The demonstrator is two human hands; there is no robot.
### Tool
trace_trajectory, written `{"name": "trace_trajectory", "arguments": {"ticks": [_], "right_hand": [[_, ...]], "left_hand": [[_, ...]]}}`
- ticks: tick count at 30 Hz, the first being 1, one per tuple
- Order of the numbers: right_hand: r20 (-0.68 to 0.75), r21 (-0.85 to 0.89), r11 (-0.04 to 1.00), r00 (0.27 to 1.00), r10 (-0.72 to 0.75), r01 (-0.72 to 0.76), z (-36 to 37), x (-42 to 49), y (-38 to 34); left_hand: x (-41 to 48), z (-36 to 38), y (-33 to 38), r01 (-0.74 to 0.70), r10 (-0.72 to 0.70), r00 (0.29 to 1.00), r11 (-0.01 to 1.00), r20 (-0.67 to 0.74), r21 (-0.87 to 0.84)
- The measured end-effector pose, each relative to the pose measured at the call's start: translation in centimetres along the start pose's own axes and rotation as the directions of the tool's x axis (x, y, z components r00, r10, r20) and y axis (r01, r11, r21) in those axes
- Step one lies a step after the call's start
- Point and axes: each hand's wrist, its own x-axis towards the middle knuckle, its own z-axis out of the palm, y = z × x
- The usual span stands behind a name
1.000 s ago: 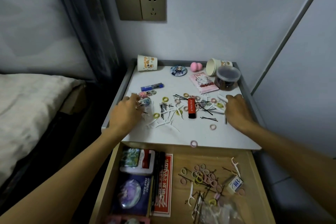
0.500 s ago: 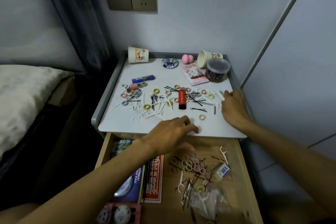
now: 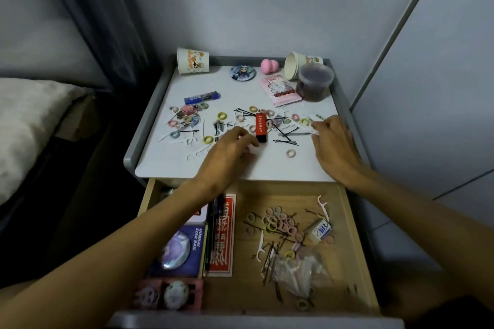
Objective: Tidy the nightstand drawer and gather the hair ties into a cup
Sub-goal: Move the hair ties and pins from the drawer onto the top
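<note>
Small coloured hair ties lie scattered on the white nightstand top (image 3: 270,167), one pink hair tie (image 3: 290,153) lying apart near the front, mixed with black hairpins and white floss picks. More hair ties (image 3: 281,222) sit in a heap in the open drawer (image 3: 354,246). A printed paper cup (image 3: 193,61) stands at the back left; another paper cup (image 3: 294,66) lies on its side at the back right. My left hand (image 3: 227,153) hovers mid-table beside a red stick (image 3: 261,126), fingertips pinching a small pale pink hair tie. My right hand (image 3: 335,145) rests at the right, fingertips pinching a white floss pick.
A dark lidded tub (image 3: 315,82), pink packet (image 3: 280,89), pink sponge (image 3: 269,66), round badge (image 3: 242,72) and blue tube (image 3: 202,97) stand on the top. The drawer also holds card boxes (image 3: 222,235), an eraser (image 3: 320,231) and a plastic bag (image 3: 296,272). A bed lies left.
My left hand went from the top's left side to its front edge, where a pink hair tie lay, then up to the middle. That hair tie is gone from the edge.
</note>
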Motion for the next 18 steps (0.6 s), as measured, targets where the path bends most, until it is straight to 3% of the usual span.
{"name": "trace_trajectory", "arguments": {"ticks": [2,4,7,10,12,14,18], "right_hand": [[-0.005,0.083,0.992,0.996,-0.09,0.09,-1.2,-1.5,-1.2],[0.08,0.15,0.961,0.966,-0.248,0.234,-2.7,-4.4,-2.2],[0.386,-0.014,0.902,0.834,-0.394,0.432,-2.7,-9.8,-2.7],[0.541,-0.449,0.74,0.812,-0.221,0.5,0.1,-13.1,-2.5],[0.617,-0.538,0.678,0.782,-0.087,0.5,2.3,-14.0,-2.2],[0.662,-0.549,0.707,0.748,0.044,0.445,3.4,-13.7,-2.2],[0.665,-0.433,0.872,0.735,0.137,0.229,5.1,-12.7,-2.7]], "left_hand": [[-0.9,-0.4,1.8,-0.077,0.077,0.997,0.996,0.001,0.048],[-2.7,-0.5,3.8,-0.232,0.227,0.969,0.972,0.101,0.042],[-5.9,0.8,5.4,-0.366,0.332,0.872,0.93,0.361,0.029],[-7.9,3.1,5.2,-0.231,0.074,0.819,0.95,0.569,0.21],[-8.4,4.4,4.9,-0.141,-0.103,0.762,0.937,0.64,0.319],[-8.6,5.6,4.7,-0.067,-0.156,0.742,0.95,0.651,0.304],[-8.0,7.2,4.2,0.091,-0.24,0.713,0.963,0.658,0.253]]}}
